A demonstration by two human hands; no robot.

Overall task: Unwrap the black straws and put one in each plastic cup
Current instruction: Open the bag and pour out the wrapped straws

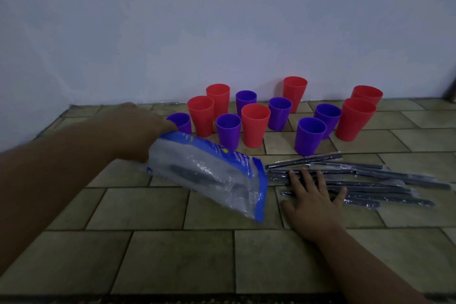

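Several red cups [255, 124] and purple cups [310, 135] stand upright in a loose group near the wall, none with a straw inside. Several black straws in clear wrappers [375, 184] lie side by side on the tiled surface in front of the cups. My right hand [313, 198] lies flat with fingers spread on the left ends of these straws. My left hand [138, 128] grips the top of a clear and blue plastic bag [214, 175], lifted and tilted, with some dark straws showing inside it.
The tiled surface [172, 259] runs back to a pale wall [222, 20]. Its front edge crosses the bottom of the view. A dark object shows at the far right edge [451, 92].
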